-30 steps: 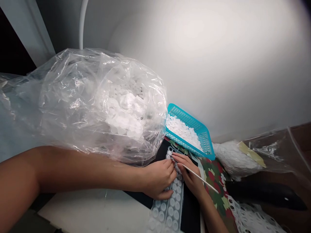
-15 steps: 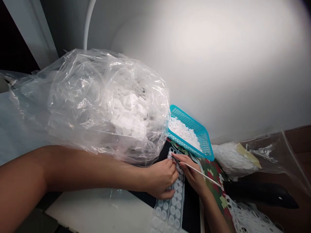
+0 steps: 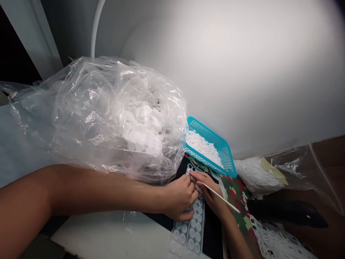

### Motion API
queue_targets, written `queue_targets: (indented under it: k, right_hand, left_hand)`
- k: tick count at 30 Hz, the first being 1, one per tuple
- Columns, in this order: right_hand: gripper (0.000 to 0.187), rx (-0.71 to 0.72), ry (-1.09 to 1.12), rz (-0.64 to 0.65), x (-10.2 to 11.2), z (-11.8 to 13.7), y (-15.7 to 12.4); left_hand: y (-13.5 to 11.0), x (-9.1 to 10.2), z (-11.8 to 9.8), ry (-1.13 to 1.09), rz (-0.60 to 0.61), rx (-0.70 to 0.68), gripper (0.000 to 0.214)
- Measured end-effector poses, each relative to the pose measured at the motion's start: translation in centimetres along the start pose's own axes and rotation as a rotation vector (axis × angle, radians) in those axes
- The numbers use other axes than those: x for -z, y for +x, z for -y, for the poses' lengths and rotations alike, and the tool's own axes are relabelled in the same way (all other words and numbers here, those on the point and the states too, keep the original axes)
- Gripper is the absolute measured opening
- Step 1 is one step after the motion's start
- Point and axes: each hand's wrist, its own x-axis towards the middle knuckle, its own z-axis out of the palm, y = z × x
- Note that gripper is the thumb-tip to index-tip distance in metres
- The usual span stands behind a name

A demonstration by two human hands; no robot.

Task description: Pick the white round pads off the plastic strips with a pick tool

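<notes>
Left hand (image 3: 179, 198) is curled narrow over a translucent tray (image 3: 192, 233), its thumb set apart from the bent fingers; whether anything is pinched cannot be told, since the fingertips are hidden. By the right hand (image 3: 210, 192) a thin white stick (image 3: 223, 198) is held between thumb and fingers, slanted toward the lower right, while the outstretched fingers are laid at the tray's far end, close to the left knuckles. Rows of round white cups are carried by the tray, and dark round openings are shown at its far end. It is laid on a black mat (image 3: 212, 235), with a pale board (image 3: 107, 233) placed to the left. At the right, white ringed pieces (image 3: 277, 241) are heaped near a black elongated object (image 3: 289, 213), and a camouflage-patterned cloth (image 3: 234, 189) is spread beside the right hand. Beyond, a blue basket (image 3: 228, 149) is partly filled with small white discs (image 3: 205, 147). To its left, a large clear bag (image 3: 81, 111) is swollen around white contents (image 3: 142, 131); to its right, a smaller clear bag (image 3: 293, 163) is packed with white material (image 3: 250, 175). Behind, a pale wall (image 3: 256, 82) is brightly lit.
</notes>
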Motion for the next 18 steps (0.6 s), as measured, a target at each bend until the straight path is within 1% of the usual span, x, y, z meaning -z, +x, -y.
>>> queue_targets:
  k: [5, 8, 11, 14, 18]
  right_hand:
    - [0.038, 0.094, -0.156, 0.022, 0.1, 0.4, 0.6]
    - [0.042, 0.121, -0.247, 0.035, 0.0, 0.6, 0.9]
    - [0.045, 0.156, -0.281, 0.028, -0.3, 0.4, 1.0]
    - [0.047, 0.153, -0.271, -0.037, -0.8, 0.0, 0.9]
    - [0.048, 0.104, -0.242, -0.207, -0.8, -0.1, 0.6]
  left_hand:
    - [0.2, 0.2, 0.0, -0.026, -0.01, -0.001, 0.045]
    - [0.3, 0.1, -0.1, -0.011, -0.015, -0.008, 0.047]
    - [0.3, 0.0, -0.1, -0.002, -0.017, 0.001, 0.049]
    - [0.2, 0.0, -0.2, 0.02, -0.029, 0.01, 0.05]
    - [0.0, -0.3, -0.2, 0.038, -0.034, -0.001, 0.054]
